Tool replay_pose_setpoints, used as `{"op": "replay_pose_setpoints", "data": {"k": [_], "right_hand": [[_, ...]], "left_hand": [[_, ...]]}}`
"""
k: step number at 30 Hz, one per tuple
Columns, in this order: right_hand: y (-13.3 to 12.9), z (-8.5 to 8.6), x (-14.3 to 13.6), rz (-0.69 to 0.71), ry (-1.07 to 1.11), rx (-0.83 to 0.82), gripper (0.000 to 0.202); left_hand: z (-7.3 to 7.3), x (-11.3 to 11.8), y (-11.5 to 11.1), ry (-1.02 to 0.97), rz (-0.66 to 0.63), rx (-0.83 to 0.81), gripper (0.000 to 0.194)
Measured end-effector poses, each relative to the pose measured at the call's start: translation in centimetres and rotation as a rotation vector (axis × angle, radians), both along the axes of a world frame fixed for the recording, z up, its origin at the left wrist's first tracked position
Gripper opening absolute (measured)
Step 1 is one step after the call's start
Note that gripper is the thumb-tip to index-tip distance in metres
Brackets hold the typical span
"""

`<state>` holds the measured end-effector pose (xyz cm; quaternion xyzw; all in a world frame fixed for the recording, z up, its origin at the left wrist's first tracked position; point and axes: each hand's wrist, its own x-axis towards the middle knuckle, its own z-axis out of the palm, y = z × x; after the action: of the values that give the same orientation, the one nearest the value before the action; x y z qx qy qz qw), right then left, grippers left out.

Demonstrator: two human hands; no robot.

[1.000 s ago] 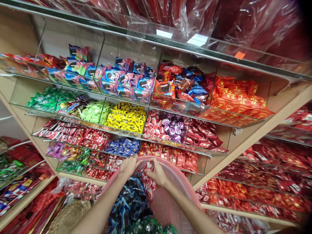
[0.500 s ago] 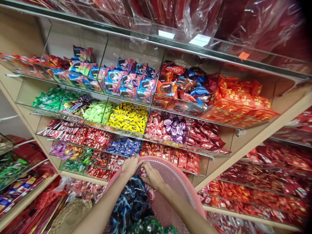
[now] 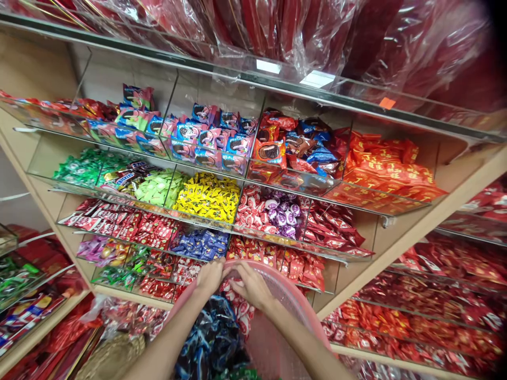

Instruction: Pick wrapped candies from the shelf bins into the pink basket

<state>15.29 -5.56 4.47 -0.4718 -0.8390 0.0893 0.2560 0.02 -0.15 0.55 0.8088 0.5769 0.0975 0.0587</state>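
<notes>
A pink plastic basket (image 3: 295,287) with a perforated wall stands below me, in front of the candy shelves. My left hand (image 3: 209,275) is closed over its far rim, the fingertips hidden. Beside it, almost touching, my right hand (image 3: 253,286) is at the inside of the rim with fingers curled and thumb bent down; what they hold is hidden. Right under it lie red-and-white wrapped candies (image 3: 242,312) in the basket. Dark blue-black wrapped candies (image 3: 216,338) fill the basket's left part, and green wrapped candies (image 3: 237,373) show at the bottom edge.
Tiered glass shelves hold yellow candies (image 3: 208,198), blue candies (image 3: 200,244), purple-and-white candies (image 3: 285,214) and orange packets (image 3: 390,169). Glass edges (image 3: 253,76) jut out above. More red packets (image 3: 428,311) fill a rack at right; a woven basket (image 3: 114,356) sits at lower left.
The view has shifted slightly, so shelves and basket rim sit a little lower. More red-and-white candies show beneath my right hand; fewer green ones are visible. Both hands stay at the rim.
</notes>
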Motion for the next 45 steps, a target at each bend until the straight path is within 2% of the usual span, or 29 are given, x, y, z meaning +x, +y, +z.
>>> {"op": "replay_pose_setpoints", "data": {"k": [5, 8, 10, 12, 15, 20, 27, 31, 37, 45], "right_hand": [[2.0, 8.0, 0.8, -0.039, 0.098, 0.260, 0.023], [4.1, 12.5, 1.2, -0.158, 0.033, 0.333, 0.026], [5.9, 14.4, 1.2, -0.281, -0.060, 0.314, 0.034], [7.8, 15.5, 0.9, -0.404, -0.155, 0.241, 0.044], [10.4, 16.0, 0.3, -0.508, -0.271, 0.175, 0.053], [13.4, 16.2, -0.5, -0.450, -0.462, 0.277, 0.054], [15.7, 16.0, -0.3, -0.453, -0.550, 0.085, 0.072], [15.8, 15.3, -0.1, -0.436, -0.551, 0.142, 0.071], [14.5, 13.9, -0.8, -0.498, -0.521, 0.360, 0.062], [14.7, 13.3, -1.2, -0.512, -0.537, 0.461, 0.052]], "left_hand": [[-0.3, 0.0, 0.1, -0.013, 0.013, 0.022, 0.042], [-0.6, 0.0, 0.2, -0.014, 0.025, 0.029, 0.041], [-0.6, 0.0, 0.2, -0.007, 0.025, 0.018, 0.041], [-0.6, 0.0, 0.2, -0.004, 0.027, 0.012, 0.043], [-0.6, 0.0, 0.2, -0.003, 0.029, 0.010, 0.045], [-0.7, 0.0, 0.2, -0.012, 0.039, 0.014, 0.041], [-1.1, 0.0, 0.2, -0.041, 0.043, 0.019, 0.039], [-1.0, -0.1, 0.3, -0.034, 0.045, 0.021, 0.040], [-1.2, 0.0, 0.4, -0.021, 0.039, 0.048, 0.039], [-1.2, 0.2, 0.3, -0.019, 0.055, 0.052, 0.043]]}}
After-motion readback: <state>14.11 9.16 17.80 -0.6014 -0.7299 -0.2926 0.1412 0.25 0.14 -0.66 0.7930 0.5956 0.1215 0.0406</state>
